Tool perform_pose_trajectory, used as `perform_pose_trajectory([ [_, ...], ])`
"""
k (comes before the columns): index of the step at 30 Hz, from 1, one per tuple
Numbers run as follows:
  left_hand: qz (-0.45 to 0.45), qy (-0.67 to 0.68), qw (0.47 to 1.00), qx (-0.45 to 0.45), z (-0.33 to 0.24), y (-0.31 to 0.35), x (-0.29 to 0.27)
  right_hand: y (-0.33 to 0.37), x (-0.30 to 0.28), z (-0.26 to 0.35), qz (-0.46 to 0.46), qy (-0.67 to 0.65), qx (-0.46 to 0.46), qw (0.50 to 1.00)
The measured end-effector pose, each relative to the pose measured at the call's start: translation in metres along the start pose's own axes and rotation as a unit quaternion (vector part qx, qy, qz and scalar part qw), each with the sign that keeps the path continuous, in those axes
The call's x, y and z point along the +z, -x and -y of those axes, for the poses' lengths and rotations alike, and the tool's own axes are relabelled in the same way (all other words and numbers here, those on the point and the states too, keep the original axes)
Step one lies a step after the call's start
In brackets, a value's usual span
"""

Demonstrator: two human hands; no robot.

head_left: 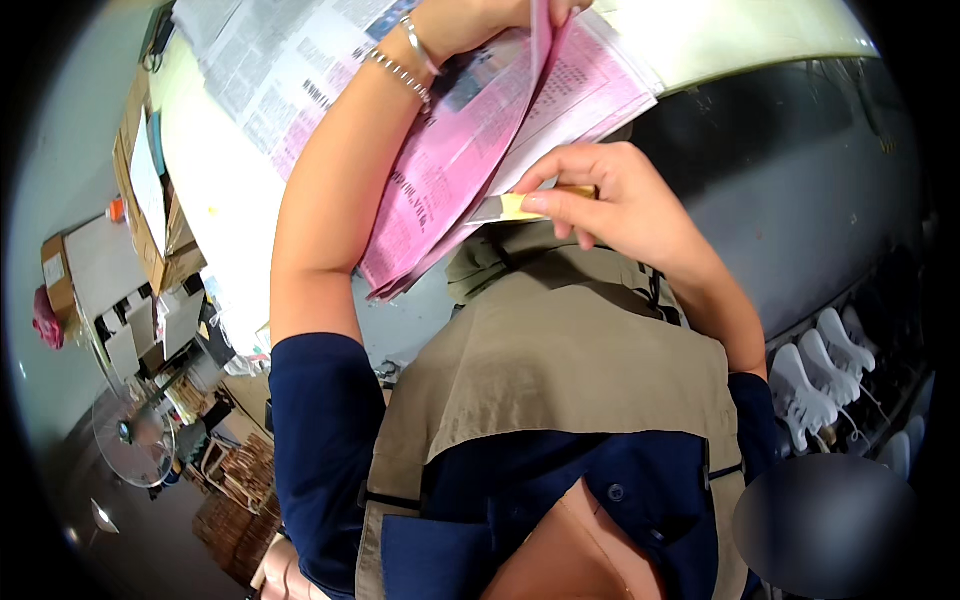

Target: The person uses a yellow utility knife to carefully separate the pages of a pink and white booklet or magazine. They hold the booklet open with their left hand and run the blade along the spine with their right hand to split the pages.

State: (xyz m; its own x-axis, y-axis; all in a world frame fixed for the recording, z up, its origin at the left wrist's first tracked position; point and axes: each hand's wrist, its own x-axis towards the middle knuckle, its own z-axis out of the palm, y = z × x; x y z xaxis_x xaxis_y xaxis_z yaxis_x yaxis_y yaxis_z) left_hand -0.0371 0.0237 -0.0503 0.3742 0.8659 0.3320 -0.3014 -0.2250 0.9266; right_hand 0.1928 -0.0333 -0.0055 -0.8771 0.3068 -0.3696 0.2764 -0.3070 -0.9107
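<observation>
Sheets of pink and grey newspaper (pixel 440 165) lie over the near edge of a pale table, their front corner hanging past it. My left hand (pixel 480 22), partly cut off by the top of the view, pinches the raised fold of the pink sheets. Bracelets circle that wrist. In my right hand (pixel 615 195) is a yellow-handled knife (pixel 513 206) with a flat grey blade, held between thumb and fingers. The blade points left, at the open edge between the newspaper layers; its tip is partly hidden by the paper.
The pale table (pixel 720 35) curves across the top. My khaki apron (pixel 570 360) is just below the paper. Left are cardboard boxes (pixel 140 190) and a round fan (pixel 135 432); white hanger-like forms (pixel 805 385) stand in a rack at right.
</observation>
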Motion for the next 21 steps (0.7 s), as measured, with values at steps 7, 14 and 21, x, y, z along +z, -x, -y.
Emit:
perform_pose_trajectory([
  [7, -0.005, 0.081, 0.996, 0.045, -0.001, -0.003, -0.008, -0.015, 0.061, -0.016, 0.087, -0.035, 0.030, 0.995],
  [14, -0.020, 0.156, 0.985, 0.076, -0.001, -0.006, -0.006, -0.016, 0.096, -0.025, 0.176, 0.014, 0.040, 0.983],
  [21, 0.002, -0.076, 0.996, -0.044, -0.026, 0.009, 0.007, 0.053, 0.013, -0.008, -0.178, -0.014, -0.002, 0.984],
])
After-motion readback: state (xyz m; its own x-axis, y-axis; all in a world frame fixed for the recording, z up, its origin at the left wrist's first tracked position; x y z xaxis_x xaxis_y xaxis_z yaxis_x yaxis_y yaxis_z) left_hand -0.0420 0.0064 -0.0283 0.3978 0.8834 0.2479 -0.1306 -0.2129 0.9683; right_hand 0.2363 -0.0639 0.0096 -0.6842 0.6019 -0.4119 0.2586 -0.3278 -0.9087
